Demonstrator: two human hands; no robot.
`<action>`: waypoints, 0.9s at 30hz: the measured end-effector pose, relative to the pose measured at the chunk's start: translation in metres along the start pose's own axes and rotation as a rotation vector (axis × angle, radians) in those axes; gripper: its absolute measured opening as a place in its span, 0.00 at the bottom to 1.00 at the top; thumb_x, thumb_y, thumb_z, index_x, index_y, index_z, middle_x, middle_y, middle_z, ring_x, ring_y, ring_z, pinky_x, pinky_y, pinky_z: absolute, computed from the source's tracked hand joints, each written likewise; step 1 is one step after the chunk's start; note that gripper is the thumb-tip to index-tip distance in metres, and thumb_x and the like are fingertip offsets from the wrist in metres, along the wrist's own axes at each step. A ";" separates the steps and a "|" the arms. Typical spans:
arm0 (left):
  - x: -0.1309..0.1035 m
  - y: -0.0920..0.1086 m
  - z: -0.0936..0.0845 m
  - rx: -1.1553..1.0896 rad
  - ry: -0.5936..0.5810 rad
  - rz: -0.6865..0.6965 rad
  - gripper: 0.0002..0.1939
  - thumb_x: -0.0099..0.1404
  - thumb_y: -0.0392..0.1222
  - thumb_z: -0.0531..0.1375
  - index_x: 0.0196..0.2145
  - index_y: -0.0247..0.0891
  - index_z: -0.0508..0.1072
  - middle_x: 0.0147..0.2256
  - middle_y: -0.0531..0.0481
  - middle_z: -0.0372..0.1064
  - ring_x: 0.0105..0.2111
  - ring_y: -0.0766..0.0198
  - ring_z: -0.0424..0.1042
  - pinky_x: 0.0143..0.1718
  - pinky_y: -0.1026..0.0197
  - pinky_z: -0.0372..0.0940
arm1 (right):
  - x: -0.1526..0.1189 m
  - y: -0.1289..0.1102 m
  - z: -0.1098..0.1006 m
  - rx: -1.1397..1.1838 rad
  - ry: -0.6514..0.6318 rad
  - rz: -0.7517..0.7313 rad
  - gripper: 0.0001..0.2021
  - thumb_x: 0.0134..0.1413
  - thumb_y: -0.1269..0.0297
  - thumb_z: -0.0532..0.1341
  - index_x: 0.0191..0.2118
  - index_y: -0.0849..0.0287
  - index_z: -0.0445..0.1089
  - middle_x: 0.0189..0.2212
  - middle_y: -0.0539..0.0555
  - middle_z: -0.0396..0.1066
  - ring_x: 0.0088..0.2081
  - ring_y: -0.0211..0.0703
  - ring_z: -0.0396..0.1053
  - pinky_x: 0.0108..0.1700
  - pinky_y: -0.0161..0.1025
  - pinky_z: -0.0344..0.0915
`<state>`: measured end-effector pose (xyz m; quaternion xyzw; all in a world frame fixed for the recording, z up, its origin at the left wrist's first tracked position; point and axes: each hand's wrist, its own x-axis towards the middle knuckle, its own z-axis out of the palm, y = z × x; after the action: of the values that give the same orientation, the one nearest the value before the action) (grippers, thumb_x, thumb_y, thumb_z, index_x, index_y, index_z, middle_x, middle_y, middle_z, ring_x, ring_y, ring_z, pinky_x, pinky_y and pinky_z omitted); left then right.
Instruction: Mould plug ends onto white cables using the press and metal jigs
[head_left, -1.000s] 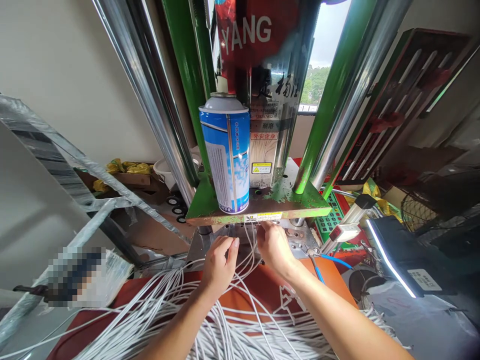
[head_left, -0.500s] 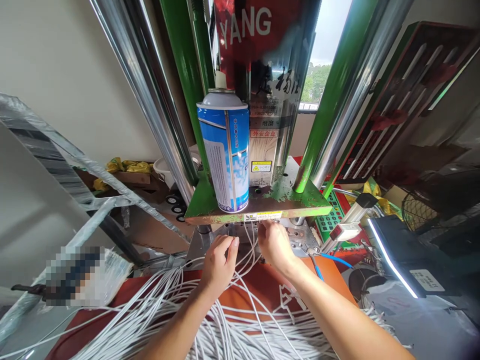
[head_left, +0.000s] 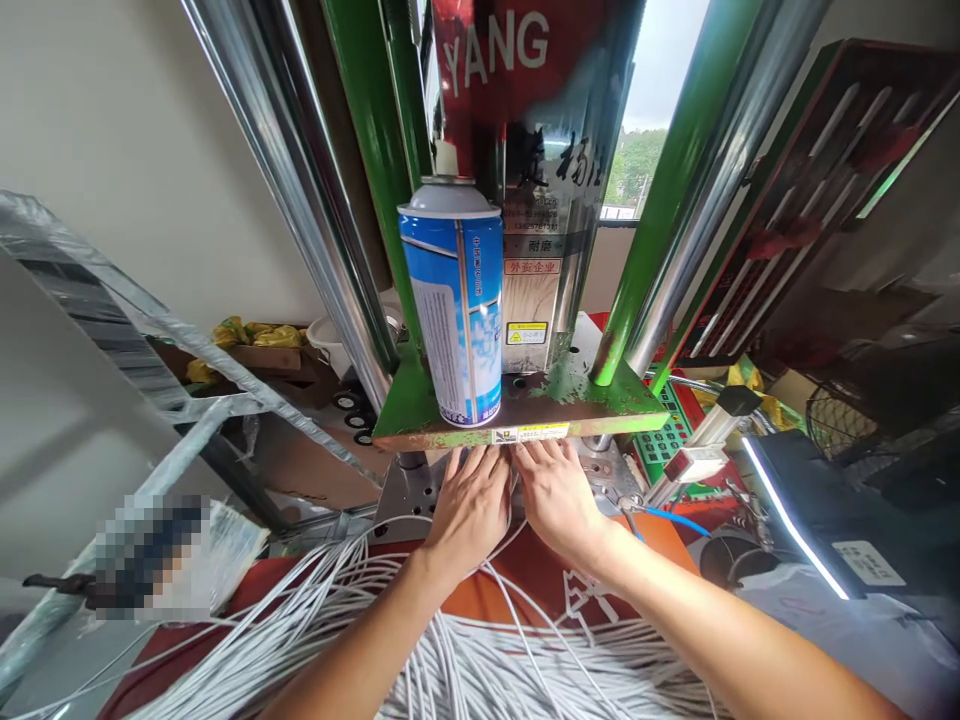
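Note:
My left hand (head_left: 472,510) lies palm down, its fingers stretched forward to the gap under the green press plate (head_left: 622,405). Beside it my right hand (head_left: 556,492) has the same flat pose, fingertips partly hidden below the plate's front edge. Thin white cables (head_left: 513,540) run between and beneath the two hands; what lies under the fingers cannot be seen. A blue spray can (head_left: 461,310) stands upright on the green plate above my left hand.
A large heap of white cables (head_left: 480,670) covers the front of the orange-red table (head_left: 645,560). Steel columns flank the press. At right are a green button panel (head_left: 661,440), blue tubing (head_left: 679,520) and a lit lamp bar (head_left: 795,520). A wrapped metal frame (head_left: 202,350) stands left.
Both hands have gone from curled fingers to flat, stretched ones. My left hand has moved right and forward, closer to my right hand.

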<state>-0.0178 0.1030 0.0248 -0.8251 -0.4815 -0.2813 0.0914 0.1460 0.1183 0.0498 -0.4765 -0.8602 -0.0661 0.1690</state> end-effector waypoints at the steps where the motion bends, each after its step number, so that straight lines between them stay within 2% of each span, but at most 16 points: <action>1: 0.002 -0.001 0.001 0.006 -0.008 -0.008 0.23 0.72 0.33 0.52 0.63 0.35 0.69 0.62 0.36 0.70 0.63 0.43 0.67 0.68 0.36 0.53 | -0.001 0.000 0.002 -0.007 -0.002 -0.011 0.25 0.67 0.72 0.52 0.67 0.64 0.63 0.63 0.65 0.68 0.62 0.60 0.61 0.63 0.56 0.51; 3: 0.006 -0.002 0.004 0.009 -0.019 -0.021 0.22 0.72 0.33 0.52 0.61 0.36 0.71 0.60 0.36 0.72 0.61 0.42 0.69 0.65 0.37 0.55 | -0.001 0.000 0.005 -0.014 -0.004 -0.003 0.24 0.68 0.71 0.51 0.67 0.66 0.64 0.62 0.66 0.69 0.61 0.61 0.62 0.64 0.58 0.49; 8: 0.012 -0.003 0.015 0.011 -0.013 -0.073 0.17 0.71 0.33 0.53 0.53 0.37 0.76 0.53 0.36 0.77 0.54 0.43 0.73 0.59 0.40 0.61 | 0.008 0.000 0.010 0.007 -0.038 0.070 0.22 0.67 0.71 0.51 0.64 0.63 0.67 0.54 0.65 0.74 0.54 0.60 0.66 0.58 0.57 0.55; 16: 0.012 -0.007 0.034 0.035 0.040 -0.105 0.18 0.73 0.36 0.53 0.55 0.37 0.76 0.54 0.37 0.77 0.55 0.42 0.73 0.61 0.39 0.59 | 0.009 -0.001 0.028 0.039 0.017 0.084 0.22 0.69 0.68 0.51 0.65 0.63 0.65 0.58 0.66 0.71 0.59 0.62 0.62 0.64 0.60 0.51; 21: 0.017 -0.005 0.029 0.005 0.058 -0.102 0.20 0.73 0.36 0.51 0.56 0.36 0.76 0.55 0.36 0.76 0.57 0.42 0.72 0.63 0.38 0.59 | 0.010 -0.003 0.023 0.094 0.010 0.122 0.22 0.70 0.67 0.51 0.65 0.64 0.65 0.62 0.66 0.69 0.62 0.60 0.61 0.68 0.57 0.48; 27: 0.023 0.002 0.015 -0.039 0.090 -0.080 0.21 0.73 0.34 0.52 0.58 0.41 0.75 0.55 0.40 0.77 0.56 0.49 0.74 0.65 0.40 0.60 | 0.011 -0.002 0.012 0.177 0.007 0.159 0.25 0.68 0.69 0.51 0.67 0.63 0.64 0.64 0.65 0.69 0.65 0.56 0.63 0.70 0.56 0.46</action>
<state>-0.0016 0.1255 0.0253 -0.7932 -0.5041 -0.3309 0.0855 0.1364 0.1300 0.0426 -0.5263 -0.8215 0.0220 0.2183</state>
